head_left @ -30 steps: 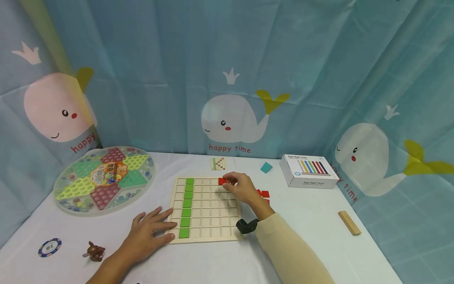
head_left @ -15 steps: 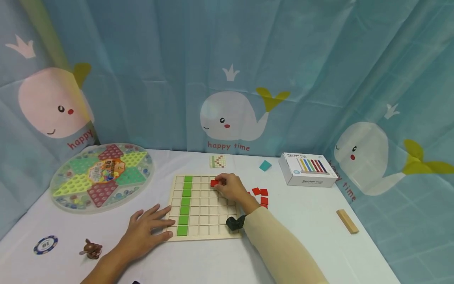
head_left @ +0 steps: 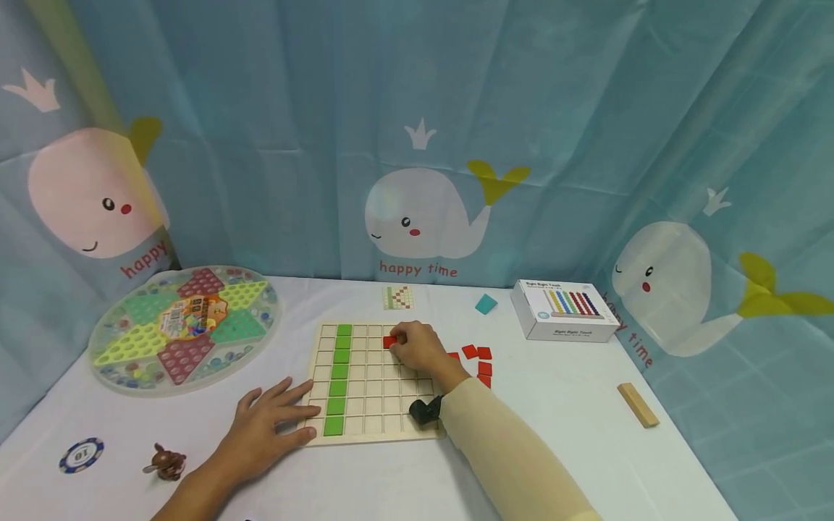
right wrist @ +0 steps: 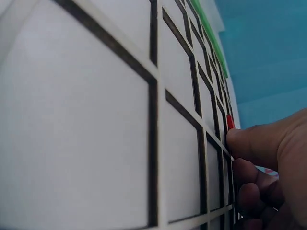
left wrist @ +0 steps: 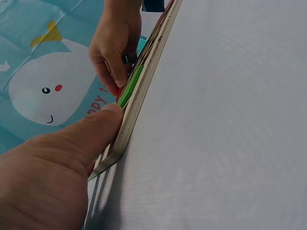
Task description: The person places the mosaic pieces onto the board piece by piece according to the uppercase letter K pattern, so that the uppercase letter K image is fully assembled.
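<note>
On the white table lies a square wooden grid board (head_left: 365, 385), with a column of green square tiles (head_left: 337, 388) filling one line of cells near its left side. My right hand (head_left: 417, 346) pinches a red square tile (head_left: 389, 341) over a cell in the board's second row from the back. The right wrist view shows the thumb against that red tile (right wrist: 230, 121); whether it sits fully in the cell is unclear. Fingers spread, my left hand (head_left: 270, 423) rests at the board's left edge. In the left wrist view its thumb (left wrist: 98, 127) touches the board's rim.
Several loose red tiles (head_left: 485, 368) lie right of the board. Behind it are a small pattern card (head_left: 398, 297) and a teal tile (head_left: 486, 304). A boxed toy (head_left: 565, 311), wooden block (head_left: 638, 405), round marble game board (head_left: 185, 325), poker chip (head_left: 81, 455) and brown figurine (head_left: 166, 462) surround it.
My right hand has carried the red tile leftward and slightly nearer, from the back row to the second row. The left hand stays at the board's edge. The head view has shifted slightly.
</note>
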A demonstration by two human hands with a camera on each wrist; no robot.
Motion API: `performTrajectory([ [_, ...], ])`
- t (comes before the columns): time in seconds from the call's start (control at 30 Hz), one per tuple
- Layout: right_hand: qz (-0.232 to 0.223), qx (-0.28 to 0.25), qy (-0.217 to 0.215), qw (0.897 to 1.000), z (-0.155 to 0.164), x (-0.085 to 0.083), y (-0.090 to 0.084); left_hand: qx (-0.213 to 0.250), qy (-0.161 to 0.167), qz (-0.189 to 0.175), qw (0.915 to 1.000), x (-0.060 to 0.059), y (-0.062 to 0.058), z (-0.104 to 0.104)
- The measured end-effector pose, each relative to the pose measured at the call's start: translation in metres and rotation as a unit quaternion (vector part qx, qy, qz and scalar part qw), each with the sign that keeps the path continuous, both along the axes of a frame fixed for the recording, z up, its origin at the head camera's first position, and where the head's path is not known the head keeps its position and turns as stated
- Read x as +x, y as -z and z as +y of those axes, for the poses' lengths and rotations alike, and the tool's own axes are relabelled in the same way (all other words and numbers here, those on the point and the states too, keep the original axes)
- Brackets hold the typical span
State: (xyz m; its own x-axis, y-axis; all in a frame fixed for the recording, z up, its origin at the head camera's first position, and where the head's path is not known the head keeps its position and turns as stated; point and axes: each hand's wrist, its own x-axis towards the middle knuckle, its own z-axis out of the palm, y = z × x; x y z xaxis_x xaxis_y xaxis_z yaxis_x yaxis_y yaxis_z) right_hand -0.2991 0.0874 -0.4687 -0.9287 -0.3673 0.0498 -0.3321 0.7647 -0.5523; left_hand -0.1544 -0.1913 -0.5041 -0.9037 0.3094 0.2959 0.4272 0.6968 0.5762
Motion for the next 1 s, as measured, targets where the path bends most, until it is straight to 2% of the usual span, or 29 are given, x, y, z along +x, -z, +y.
performTrajectory([
  [0.13, -0.005, -0.018, 0.004, 1.0, 0.001, 0.003, -0.002, -0.004, -0.002, 0.0, 1.0, 0.001, 0.0, 0.0],
  [0.3, 0.001, -0.087, 0.001, 0.996, 0.011, 0.008, -0.011, -0.005, -0.007, -0.002, 1.0, 0.001, 0.0, 0.0],
  [0.4, 0.034, -0.123, -0.006, 0.992, 0.022, 0.014, -0.023, -0.001, -0.009, -0.001, 1.0, 0.001, 0.001, 0.0],
  [0.6, 0.122, -0.18, -0.012, 0.976, 0.062, 0.034, -0.051, -0.001, -0.009, -0.005, 0.9999, 0.002, 0.003, 0.001],
  [0.77, 0.162, -0.186, 0.005, 0.969, 0.098, 0.052, -0.07, -0.004, -0.009, -0.001, 1.0, 0.002, 0.003, 0.002],
  [0.83, 0.163, -0.186, 0.01, 0.969, 0.106, 0.064, -0.083, -0.006, -0.007, 0.002, 1.0, 0.002, 0.002, 0.002],
  [1.0, 0.147, -0.181, 0.014, 0.972, 0.125, 0.065, -0.077, -0.01, -0.005, 0.002, 0.9999, 0.001, -0.001, 0.0],
])
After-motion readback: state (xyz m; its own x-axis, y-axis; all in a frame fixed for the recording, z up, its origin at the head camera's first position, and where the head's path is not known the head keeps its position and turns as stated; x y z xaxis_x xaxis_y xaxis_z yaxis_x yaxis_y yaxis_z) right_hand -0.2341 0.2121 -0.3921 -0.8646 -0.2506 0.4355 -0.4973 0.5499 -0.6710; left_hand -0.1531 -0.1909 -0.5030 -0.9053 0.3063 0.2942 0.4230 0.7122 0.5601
